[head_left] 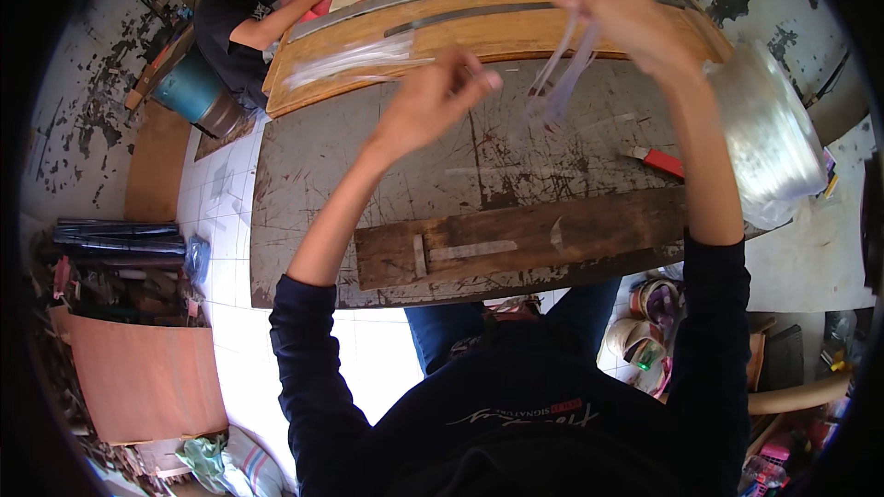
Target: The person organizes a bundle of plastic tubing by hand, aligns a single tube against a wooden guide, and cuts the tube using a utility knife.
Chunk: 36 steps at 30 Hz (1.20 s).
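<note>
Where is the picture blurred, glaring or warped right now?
Head view: motion blur smears the person's right hand and the translucent plastic strips hanging from it; head view: glare washes out the white tiled floor left of the legs and streaks the bulky clear plastic bundle; head view: fisheye distortion bows the scratched grey worktable.

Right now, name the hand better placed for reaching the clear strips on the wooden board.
Probably the left hand: it's nearer those clear strips, while hanging strips occupy the right hand.
</note>
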Tool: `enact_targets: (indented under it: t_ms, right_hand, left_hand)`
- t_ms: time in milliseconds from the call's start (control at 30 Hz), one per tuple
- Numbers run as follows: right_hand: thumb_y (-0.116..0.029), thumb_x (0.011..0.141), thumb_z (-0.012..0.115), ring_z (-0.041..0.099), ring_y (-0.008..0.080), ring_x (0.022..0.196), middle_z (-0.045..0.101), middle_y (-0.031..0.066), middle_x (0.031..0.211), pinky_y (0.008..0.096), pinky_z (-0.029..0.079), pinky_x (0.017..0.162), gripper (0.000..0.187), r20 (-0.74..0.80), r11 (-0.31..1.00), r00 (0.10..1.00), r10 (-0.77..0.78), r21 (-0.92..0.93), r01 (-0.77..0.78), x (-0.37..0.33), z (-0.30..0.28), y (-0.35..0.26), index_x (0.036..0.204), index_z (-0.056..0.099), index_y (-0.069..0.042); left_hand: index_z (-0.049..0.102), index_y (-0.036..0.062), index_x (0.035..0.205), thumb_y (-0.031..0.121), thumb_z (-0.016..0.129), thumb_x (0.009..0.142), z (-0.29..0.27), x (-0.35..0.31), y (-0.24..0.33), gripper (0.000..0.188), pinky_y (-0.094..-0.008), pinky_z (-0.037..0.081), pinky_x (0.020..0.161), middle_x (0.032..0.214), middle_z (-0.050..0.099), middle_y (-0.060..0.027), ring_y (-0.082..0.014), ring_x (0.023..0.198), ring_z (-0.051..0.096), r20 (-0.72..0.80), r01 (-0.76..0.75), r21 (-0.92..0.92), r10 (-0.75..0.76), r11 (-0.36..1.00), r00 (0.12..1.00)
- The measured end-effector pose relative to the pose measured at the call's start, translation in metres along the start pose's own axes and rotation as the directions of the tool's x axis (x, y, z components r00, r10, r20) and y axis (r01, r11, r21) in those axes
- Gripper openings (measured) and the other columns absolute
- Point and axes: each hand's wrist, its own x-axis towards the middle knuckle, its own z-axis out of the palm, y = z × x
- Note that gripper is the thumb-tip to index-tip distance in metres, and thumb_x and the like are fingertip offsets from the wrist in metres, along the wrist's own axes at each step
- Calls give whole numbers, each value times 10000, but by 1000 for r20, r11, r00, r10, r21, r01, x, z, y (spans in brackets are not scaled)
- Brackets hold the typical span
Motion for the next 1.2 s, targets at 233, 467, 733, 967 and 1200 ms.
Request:
enact_targets:
  t_ms: [233, 467, 733, 967, 1200]
  right_hand:
    - [-148, 925, 364, 488, 100, 764, 486, 29, 791, 222, 400, 680, 162, 15, 906, 950, 313, 296, -303, -7, -77, -1, 851, 466, -47]
    - [-359, 929, 348, 398, 102, 573, 364, -33, 619, 251, 382, 567, 313, 310, 954, 940, 142, -298, -45, -23, -32, 20, 792, 419, -87]
    - [-282, 907, 410, 503, 225, 649, 501, 113, 680, 364, 410, 612, 306, 698, 937, 689, 194, -340, 80, -33, 43, 49, 804, 476, -1]
    - [-234, 798, 588, 549, 316, 738, 525, 188, 740, 402, 416, 657, 269, 689, 941, 720, 82, -291, 170, -58, 97, 71, 820, 546, 30]
    - [-155, 700, 666, 574, 356, 728, 568, 222, 723, 412, 455, 645, 256, 635, 935, 765, 106, -326, 141, -68, 103, 58, 791, 548, 53]
  left_hand:
    - [505, 37, 980, 268, 579, 815, 70, -4, -15, 293, -365, 473, 727, 932, 526, -143, -265, 826, 579, 323, -281, 385, 157, 879, 933]
    - [521, 16, 925, 59, 622, 737, 71, -3, -43, 217, -363, 474, 716, 884, 528, -133, -278, 813, 563, 278, -295, 167, 242, 941, 930]
    - [583, 43, 929, 100, 663, 702, 32, -35, -53, 248, -360, 460, 760, 906, 557, -95, -279, 859, 554, 381, -352, 61, 304, 934, 873]
    - [577, 36, 939, 106, 683, 681, 23, -55, -62, 288, -354, 454, 795, 935, 564, -93, -267, 895, 551, 246, -354, 40, 334, 934, 910]
    - [563, 13, 936, 21, 661, 686, 23, -50, -65, 269, -333, 479, 736, 856, 584, -113, -250, 806, 585, 214, -292, -62, 298, 954, 930]
